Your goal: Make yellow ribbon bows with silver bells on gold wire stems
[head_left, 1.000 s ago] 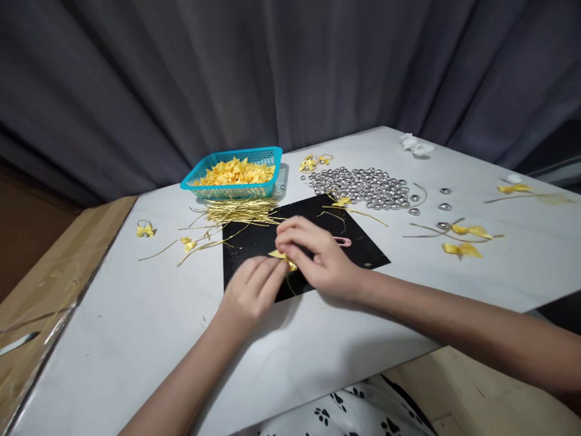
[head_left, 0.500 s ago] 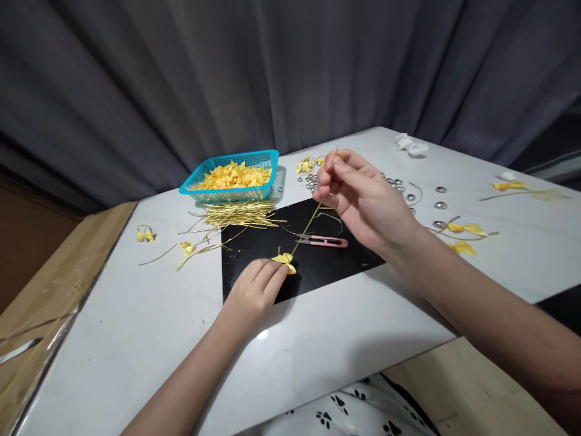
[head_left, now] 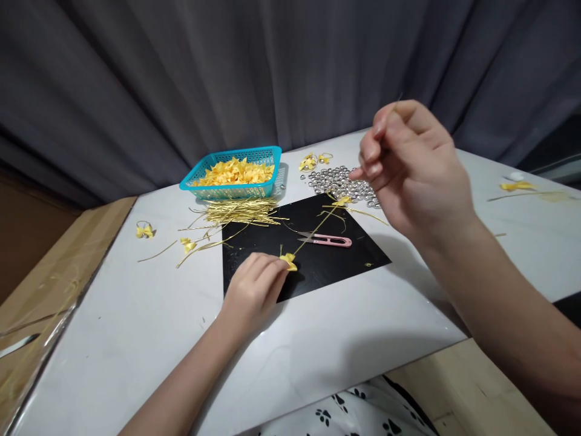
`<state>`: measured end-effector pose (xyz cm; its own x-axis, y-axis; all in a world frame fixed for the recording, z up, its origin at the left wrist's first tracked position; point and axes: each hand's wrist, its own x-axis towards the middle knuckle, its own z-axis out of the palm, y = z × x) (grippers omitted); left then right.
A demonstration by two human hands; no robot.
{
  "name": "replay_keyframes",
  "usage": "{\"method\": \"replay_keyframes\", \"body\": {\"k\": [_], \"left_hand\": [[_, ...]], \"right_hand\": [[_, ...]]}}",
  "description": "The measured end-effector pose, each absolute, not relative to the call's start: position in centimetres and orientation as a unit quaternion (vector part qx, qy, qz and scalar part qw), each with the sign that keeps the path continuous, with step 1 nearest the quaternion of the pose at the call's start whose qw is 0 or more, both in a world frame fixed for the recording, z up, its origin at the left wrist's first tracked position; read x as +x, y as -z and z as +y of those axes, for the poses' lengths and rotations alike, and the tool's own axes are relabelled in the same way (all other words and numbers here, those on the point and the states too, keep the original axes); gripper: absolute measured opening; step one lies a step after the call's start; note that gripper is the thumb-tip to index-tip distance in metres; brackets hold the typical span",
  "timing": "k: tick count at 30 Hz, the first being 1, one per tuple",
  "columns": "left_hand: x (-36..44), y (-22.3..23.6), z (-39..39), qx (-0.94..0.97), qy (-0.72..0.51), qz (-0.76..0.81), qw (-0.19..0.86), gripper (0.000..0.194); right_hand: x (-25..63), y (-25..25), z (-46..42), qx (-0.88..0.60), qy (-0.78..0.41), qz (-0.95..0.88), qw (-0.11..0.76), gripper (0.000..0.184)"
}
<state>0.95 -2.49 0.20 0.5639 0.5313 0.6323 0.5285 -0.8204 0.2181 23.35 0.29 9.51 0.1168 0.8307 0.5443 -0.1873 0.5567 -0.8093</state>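
My left hand (head_left: 254, 287) is closed on a yellow ribbon bow (head_left: 288, 260), low over the front of the black mat (head_left: 308, 281). From the bow a thin gold cord (head_left: 313, 233) runs up and to the right. My right hand (head_left: 422, 166) is raised above the table at the right, thumb and fingers pinched with a cord tip poking out on top. The middle stretch of that cord is hard to follow. Pink-handled thread snips (head_left: 331, 241) lie on the mat under the cord. Another yellow bow (head_left: 342, 200) is at the mat's far edge.
A blue basket (head_left: 276, 163) full of yellow ribbon bows stands at the back. In front of it lies a pile of gold cords (head_left: 240, 211). Many silver beads (head_left: 338, 180) are spread behind the mat. Finished-looking bow loops (head_left: 144, 231) and yellow ribbon pieces (head_left: 516, 186) lie at the sides.
My right hand has moved up and to the right, away from the left hand, uncovering silver beads and a bow behind it. My left hand stays nearly in place with its bow.
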Motion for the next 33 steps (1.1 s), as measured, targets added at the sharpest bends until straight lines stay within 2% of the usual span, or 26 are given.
{"method": "replay_keyframes", "body": {"k": [2, 5, 8, 11, 14, 16, 17, 19, 22, 26, 29, 31, 33], "left_hand": [[1.2, -0.4, -2.6, 0.803, -0.424, 0.390, 0.154, 0.004], [1.6, -0.6, -2.5, 0.631, -0.472, 0.488, 0.374, 0.012], [1.6, -0.4, -2.0, 0.556, -0.441, 0.520, 0.475, 0.020], [0.9, -0.3, -1.6, 0.606, -0.352, 0.534, 0.474, 0.018], [0.5, -1.0, -1.6, 0.690, -0.249, 0.550, 0.400, 0.014], [0.8, -1.9, -1.9, 0.676, -0.312, 0.562, 0.360, 0.034], [1.1, -2.3, -2.0, 0.644, -0.351, 0.563, 0.381, 0.044], [2.1, -2.8, -2.4, 0.564, -0.404, 0.531, 0.487, 0.048], [3.6, -2.5, -3.0, 0.427, -0.475, 0.530, 0.558, 0.044], [4.9, -1.3, -3.4, 0.309, -0.528, 0.507, 0.608, 0.035], [5.2, -0.7, -3.1, 0.287, -0.549, 0.505, 0.601, 0.030], [5.2, -0.6, -2.6, 0.298, -0.559, 0.515, 0.577, 0.031], [4.8, -0.5, -2.1, 0.316, -0.570, 0.523, 0.550, 0.036]], "right_hand": [[22.9, -8.7, 0.7, -0.300, -0.335, -0.602, 0.660, 0.015], [22.1, -7.3, 1.2, -0.345, -0.341, -0.639, 0.597, 0.014], [21.6, -5.9, 2.0, -0.377, -0.394, -0.601, 0.584, 0.015], [21.5, -4.4, 3.0, -0.436, -0.451, -0.507, 0.591, 0.015], [20.7, -3.6, 2.9, -0.467, -0.390, -0.528, 0.592, 0.013], [19.6, -3.4, 1.9, -0.453, -0.342, -0.618, 0.544, 0.016], [19.0, -3.3, 1.2, -0.444, -0.326, -0.654, 0.519, 0.017], [17.9, -2.9, -0.2, -0.447, -0.272, -0.721, 0.454, 0.017], [16.9, -1.6, -1.0, -0.455, -0.197, -0.771, 0.400, 0.014], [16.4, 0.3, 0.2, -0.466, -0.162, -0.795, 0.354, 0.024], [16.7, 0.3, 0.9, -0.467, -0.146, -0.813, 0.314, 0.021], [17.6, -0.8, 1.2, -0.464, -0.138, -0.826, 0.289, 0.015], [19.5, -2.6, 1.8, -0.488, -0.122, -0.821, 0.271, 0.016]]}}
